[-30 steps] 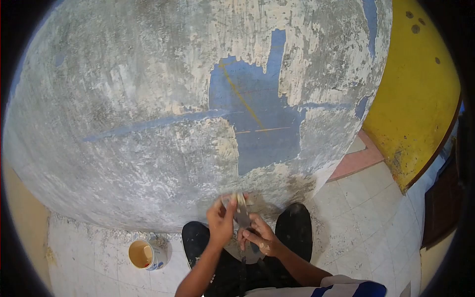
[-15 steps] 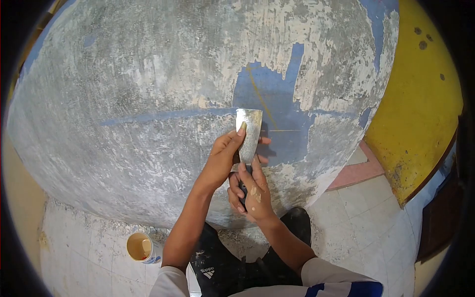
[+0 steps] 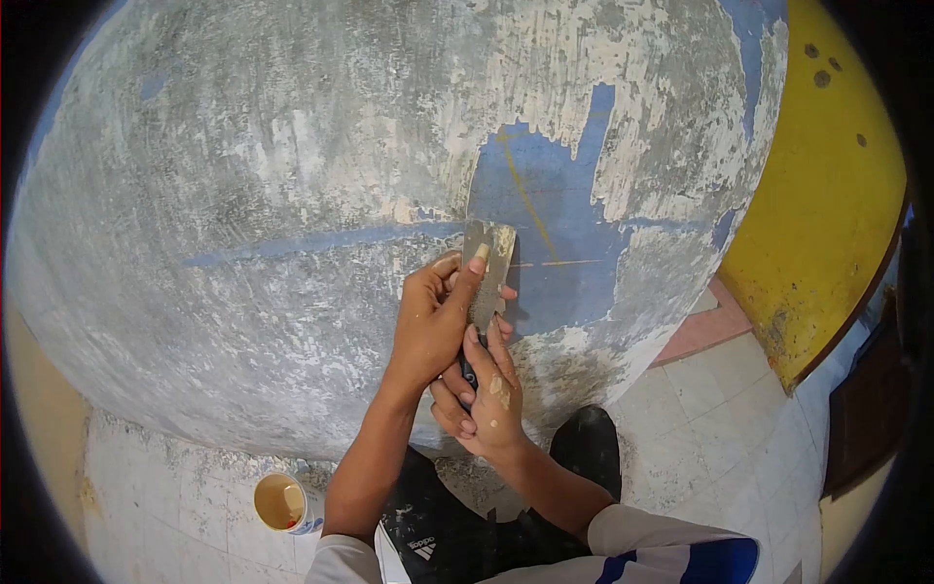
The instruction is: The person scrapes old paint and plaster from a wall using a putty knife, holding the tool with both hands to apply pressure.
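A metal scraper (image 3: 494, 268) with a dark handle is held between my two hands, its wide edge pointing up at the wall. My left hand (image 3: 433, 316) pinches the blade, thumb flat on its face and some fingers behind it. Lower down, my right hand (image 3: 486, 389) is closed round the handle; pale flecks stick to its back. Beyond the blade stands a curved wall (image 3: 292, 175), mostly bared to patchy grey and white. A patch of blue paint (image 3: 555, 214) lies just behind and right of the scraper.
On the tiled floor, left of my legs, stands a white cup (image 3: 282, 501) with a little liquid inside. Flakes litter the floor (image 3: 681, 448) along the wall's foot. A yellow curved panel (image 3: 827, 195) rises at the right, near a pink step (image 3: 715, 331).
The blade has tilted and looks duller. My left hand has shifted slightly, its fingers more curled. The view has moved a little.
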A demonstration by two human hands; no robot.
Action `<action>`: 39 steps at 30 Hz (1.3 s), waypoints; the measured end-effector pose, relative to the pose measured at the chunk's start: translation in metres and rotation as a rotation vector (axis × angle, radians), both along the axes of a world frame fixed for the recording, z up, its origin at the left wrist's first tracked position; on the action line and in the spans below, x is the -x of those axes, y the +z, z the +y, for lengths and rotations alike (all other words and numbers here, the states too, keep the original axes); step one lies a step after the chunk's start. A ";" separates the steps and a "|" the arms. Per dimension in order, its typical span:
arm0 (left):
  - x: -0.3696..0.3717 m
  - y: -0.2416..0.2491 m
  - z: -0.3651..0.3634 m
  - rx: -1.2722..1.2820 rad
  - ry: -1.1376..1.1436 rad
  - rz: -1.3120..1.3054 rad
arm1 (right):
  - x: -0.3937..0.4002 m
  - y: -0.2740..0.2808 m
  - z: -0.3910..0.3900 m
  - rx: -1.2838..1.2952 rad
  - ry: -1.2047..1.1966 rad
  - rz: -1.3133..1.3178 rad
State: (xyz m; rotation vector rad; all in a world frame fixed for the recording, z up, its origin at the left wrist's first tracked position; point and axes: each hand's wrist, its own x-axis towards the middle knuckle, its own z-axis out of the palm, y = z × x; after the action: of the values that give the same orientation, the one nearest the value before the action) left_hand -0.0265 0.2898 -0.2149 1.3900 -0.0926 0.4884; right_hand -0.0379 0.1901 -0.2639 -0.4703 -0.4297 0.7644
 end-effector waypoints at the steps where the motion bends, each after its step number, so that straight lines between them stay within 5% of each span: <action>1: 0.000 0.003 0.002 -0.024 0.010 0.006 | -0.001 -0.001 0.003 -0.019 -0.009 -0.003; 8: -0.016 0.049 -0.006 -0.119 0.000 -0.081 | -0.018 0.036 -0.004 0.022 -0.055 0.021; 14: -0.005 -0.011 -0.002 -0.015 0.049 -0.034 | -0.003 0.004 -0.013 0.111 0.005 -0.036; 23: -0.005 0.024 -0.003 0.021 -0.057 -0.013 | -0.005 0.022 -0.005 0.094 -0.078 -0.029; 30: 0.000 -0.005 -0.002 0.079 -0.022 0.017 | 0.002 0.006 -0.009 0.146 -0.037 -0.082; 39: -0.001 0.015 -0.002 0.059 -0.048 -0.009 | 0.002 0.028 -0.009 0.128 -0.014 0.067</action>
State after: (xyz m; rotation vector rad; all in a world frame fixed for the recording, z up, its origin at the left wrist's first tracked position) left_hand -0.0253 0.2876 -0.2001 1.3252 -0.1179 0.4540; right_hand -0.0400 0.1814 -0.2363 -0.5650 -0.3157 0.7950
